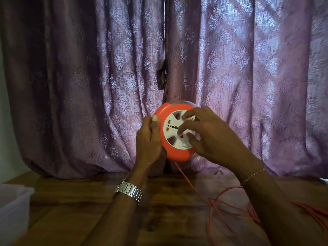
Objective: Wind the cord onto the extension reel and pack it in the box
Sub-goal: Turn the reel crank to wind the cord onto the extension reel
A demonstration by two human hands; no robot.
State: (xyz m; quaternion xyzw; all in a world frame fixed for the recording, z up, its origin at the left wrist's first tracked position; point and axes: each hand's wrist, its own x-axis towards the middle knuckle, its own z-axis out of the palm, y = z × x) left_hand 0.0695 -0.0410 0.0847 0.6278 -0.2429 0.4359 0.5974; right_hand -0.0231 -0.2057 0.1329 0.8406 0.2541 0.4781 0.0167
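An orange extension reel (174,153) with a white socket face is held up above the wooden table (74,206), its face towards me. My left hand (148,141) grips its left rim, thumb on the front edge. My right hand (209,137) lies over the white face with curled fingers on the centre part; that hand is blurred. An orange cord (211,205) hangs from the bottom of the reel and runs in loose loops across the table at the lower right, partly hidden behind my right forearm.
A translucent white plastic box (12,206) stands at the table's left edge. Purple patterned curtains (88,86) hang close behind the reel along the table's far side. A watch sits on my left wrist, a bracelet on my right.
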